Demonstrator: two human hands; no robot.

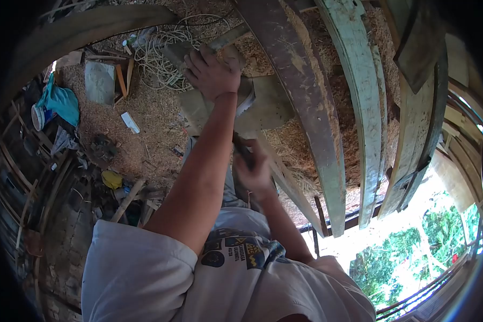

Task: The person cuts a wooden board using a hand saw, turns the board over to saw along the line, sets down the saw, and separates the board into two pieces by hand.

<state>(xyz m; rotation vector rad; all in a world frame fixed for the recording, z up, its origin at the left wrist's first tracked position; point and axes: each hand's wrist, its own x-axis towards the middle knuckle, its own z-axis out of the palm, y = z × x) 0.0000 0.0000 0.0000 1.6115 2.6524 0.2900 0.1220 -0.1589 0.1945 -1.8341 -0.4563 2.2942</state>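
My left hand point(212, 72) reaches far forward, palm down, its fingers spread on a grey-brown wooden piece point(177, 55). Nearer my body, my right hand point(255, 169) is closed around a dark handle point(243, 150) and looks slightly blurred. What the handle belongs to is hard to make out. Between the hands and to their right lies a flat, thin board point(271, 102), with a curved pale edge point(247, 102) beside my left wrist. A narrow plank point(290, 180) slants down to the right of my right hand.
Long planks, one brown point(292, 59) and one pale green point(354, 80), run along the right. Tangled cord point(163, 59) lies on the shavings beyond my left hand. At left are a grey sheet point(99, 83), a teal bag point(61, 102), a white box point(130, 123) and scrap wood point(127, 201).
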